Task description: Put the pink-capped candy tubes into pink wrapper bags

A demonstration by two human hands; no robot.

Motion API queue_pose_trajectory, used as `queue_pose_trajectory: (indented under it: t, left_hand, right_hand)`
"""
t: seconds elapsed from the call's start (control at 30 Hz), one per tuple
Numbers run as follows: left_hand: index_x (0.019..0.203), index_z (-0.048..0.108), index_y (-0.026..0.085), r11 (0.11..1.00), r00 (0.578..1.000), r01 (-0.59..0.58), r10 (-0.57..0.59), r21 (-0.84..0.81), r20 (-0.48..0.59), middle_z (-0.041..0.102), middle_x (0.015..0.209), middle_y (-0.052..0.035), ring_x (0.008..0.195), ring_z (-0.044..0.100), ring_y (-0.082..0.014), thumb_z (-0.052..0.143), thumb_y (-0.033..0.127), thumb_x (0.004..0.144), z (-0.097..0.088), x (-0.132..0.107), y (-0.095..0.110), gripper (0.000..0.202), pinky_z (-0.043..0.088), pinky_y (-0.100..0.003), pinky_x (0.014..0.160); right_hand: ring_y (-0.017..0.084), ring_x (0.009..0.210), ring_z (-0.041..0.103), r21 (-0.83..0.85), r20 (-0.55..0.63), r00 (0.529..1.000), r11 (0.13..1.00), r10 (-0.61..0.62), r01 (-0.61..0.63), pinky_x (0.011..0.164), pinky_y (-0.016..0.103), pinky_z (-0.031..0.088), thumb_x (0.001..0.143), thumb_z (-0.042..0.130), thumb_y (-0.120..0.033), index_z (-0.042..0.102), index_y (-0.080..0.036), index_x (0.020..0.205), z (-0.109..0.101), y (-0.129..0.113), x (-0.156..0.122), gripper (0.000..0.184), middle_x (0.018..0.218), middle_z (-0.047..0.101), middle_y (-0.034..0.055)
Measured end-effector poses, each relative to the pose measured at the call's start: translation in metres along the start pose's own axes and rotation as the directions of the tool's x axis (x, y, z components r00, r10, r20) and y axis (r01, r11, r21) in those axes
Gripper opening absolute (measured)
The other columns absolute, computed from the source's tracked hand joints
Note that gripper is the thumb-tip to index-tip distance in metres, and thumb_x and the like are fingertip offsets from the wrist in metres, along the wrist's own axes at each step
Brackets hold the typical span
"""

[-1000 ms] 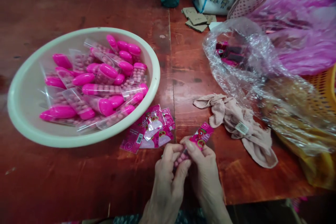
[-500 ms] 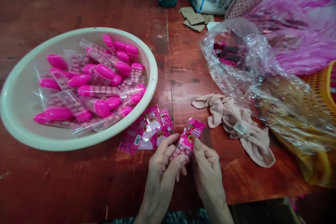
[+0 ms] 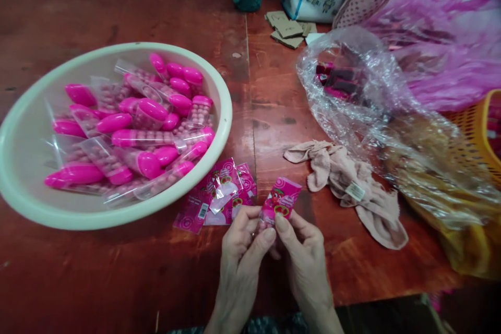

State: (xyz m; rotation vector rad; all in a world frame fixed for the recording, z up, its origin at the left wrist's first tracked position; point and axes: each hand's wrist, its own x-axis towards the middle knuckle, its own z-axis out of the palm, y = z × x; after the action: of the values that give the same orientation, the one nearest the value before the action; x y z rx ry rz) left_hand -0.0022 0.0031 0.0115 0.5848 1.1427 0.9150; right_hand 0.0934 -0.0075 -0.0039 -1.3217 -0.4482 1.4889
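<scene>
Near the table's front, my left hand (image 3: 243, 250) pinches a clear candy tube (image 3: 267, 223) of pink balls between thumb and fingers. A shiny pink printed label sleeve (image 3: 285, 192) is around the tube's upper part, tilted up and to the right. My right hand (image 3: 303, 248) grips this sleeve, its thumb pressed on the printed front and the fingers behind. The tube's lower end is hidden by my left fingers. Just beyond my left hand lie several loose label sleeves (image 3: 225, 195), overlapping flat on the table.
A large white basin (image 3: 225, 115) at left holds several pink-capped candy tubes (image 3: 143, 138). At right lie a crumpled beige cloth (image 3: 340, 169), a clear plastic bag (image 3: 324, 104) with dark pink packs, and a yellow basket (image 3: 469, 128). Cardboard pieces (image 3: 287, 28) lie at the back.
My right thumb has moved down and left with the label sleeve, which now covers more of the tube. Fewer pink balls show. The camera view has shifted slightly.
</scene>
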Motion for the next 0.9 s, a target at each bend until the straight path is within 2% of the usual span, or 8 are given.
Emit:
queue_pose_trajectory:
  t: [0.17, 0.23, 0.33, 0.47, 0.6, 0.73, 0.8, 0.9]
  left_hand:
    - [0.072, 0.067, 0.018, 0.976, 0.993, -0.075, 0.092, 0.202, -0.076, 0.064, 0.073, -0.0023, 0.071, 0.060, -0.0180, 0.065, 0.029, 0.073, -0.010, 0.003, 0.009, 0.011, 0.048, -0.025, 0.065]
    - [0.068, 0.066, 0.018, 0.993, 0.988, -0.038, 0.054, 0.111, -0.141, 0.063, 0.068, -0.0009, 0.064, 0.059, -0.0162, 0.068, 0.031, 0.070, -0.007, 0.004, 0.007, 0.013, 0.048, -0.024, 0.058]
    - [0.073, 0.063, 0.016, 0.991, 0.977, 0.002, -0.031, -0.136, -0.209, 0.060, 0.059, 0.0015, 0.050, 0.053, -0.0104, 0.065, 0.032, 0.074, 0.003, 0.007, 0.006, 0.016, 0.043, -0.020, 0.047]
    - [0.076, 0.057, 0.013, 0.951, 0.976, 0.085, -0.139, -0.299, -0.166, 0.064, 0.059, -0.0001, 0.035, 0.044, -0.0057, 0.061, 0.032, 0.078, 0.011, 0.009, 0.014, 0.019, 0.030, -0.017, 0.032]
    - [0.079, 0.055, 0.014, 0.936, 0.968, 0.126, -0.188, -0.329, -0.166, 0.069, 0.066, -0.0023, 0.032, 0.042, -0.0031, 0.062, 0.032, 0.078, 0.013, 0.002, 0.017, 0.020, 0.024, -0.015, 0.029]
    - [0.092, 0.059, 0.011, 0.938, 0.966, 0.099, -0.171, -0.331, -0.195, 0.072, 0.073, -0.0082, 0.042, 0.055, -0.0087, 0.061, 0.038, 0.078, 0.018, -0.010, 0.009, 0.030, 0.031, -0.016, 0.032]
    - [0.096, 0.061, 0.009, 0.932, 0.967, 0.093, -0.169, -0.350, -0.192, 0.072, 0.080, -0.0120, 0.052, 0.061, -0.0125, 0.060, 0.038, 0.079, 0.020, -0.014, 0.004, 0.034, 0.037, -0.018, 0.037]
    - [0.097, 0.065, 0.008, 0.911, 0.969, 0.094, -0.175, -0.401, -0.172, 0.072, 0.084, -0.0142, 0.057, 0.063, -0.0141, 0.061, 0.036, 0.079, 0.020, -0.013, 0.000, 0.033, 0.040, -0.019, 0.040]
  right_hand:
    - [0.013, 0.059, 0.054, -0.142, 0.123, 0.991, 0.989, 0.045, -0.027, 0.059, 0.024, 0.048, 0.082, 0.059, -0.035, 0.068, -0.018, 0.080, -0.004, -0.013, -0.001, 0.019, 0.074, 0.060, 0.0005]
    - [0.013, 0.062, 0.054, -0.245, 0.158, 0.987, 0.969, 0.020, 0.020, 0.064, 0.025, 0.048, 0.084, 0.055, -0.037, 0.067, -0.018, 0.078, -0.004, -0.017, -0.004, 0.023, 0.072, 0.059, 0.0001]
    - [0.013, 0.065, 0.055, -0.316, 0.183, 0.982, 0.944, -0.038, 0.096, 0.067, 0.024, 0.047, 0.087, 0.050, -0.039, 0.066, -0.020, 0.092, -0.003, -0.019, -0.011, 0.025, 0.076, 0.062, 0.0002]
    - [0.013, 0.061, 0.057, -0.353, 0.258, 0.966, 0.928, -0.026, 0.119, 0.058, 0.021, 0.045, 0.087, 0.050, -0.036, 0.065, -0.018, 0.097, 0.003, -0.014, -0.019, 0.025, 0.073, 0.065, 0.0013]
    - [0.013, 0.052, 0.057, -0.419, 0.148, 0.972, 0.879, -0.182, 0.228, 0.052, 0.021, 0.043, 0.088, 0.048, -0.035, 0.068, -0.019, 0.091, 0.010, -0.002, -0.028, 0.026, 0.065, 0.066, 0.0017]
    - [0.019, 0.065, 0.064, -0.516, -0.038, 0.931, 0.805, -0.363, 0.293, 0.061, 0.024, 0.046, 0.085, 0.051, -0.036, 0.068, -0.021, 0.093, 0.012, 0.011, -0.039, 0.024, 0.078, 0.071, 0.0059]
    - [0.020, 0.068, 0.065, -0.529, -0.035, 0.923, 0.790, -0.384, 0.309, 0.058, 0.024, 0.046, 0.086, 0.047, -0.037, 0.067, -0.020, 0.089, 0.011, 0.013, -0.041, 0.026, 0.076, 0.070, 0.0070]
    - [0.017, 0.058, 0.061, -0.558, 0.035, 0.924, 0.759, -0.381, 0.334, 0.050, 0.022, 0.042, 0.090, 0.040, -0.036, 0.063, -0.018, 0.084, 0.008, 0.009, -0.039, 0.030, 0.066, 0.065, 0.0053]
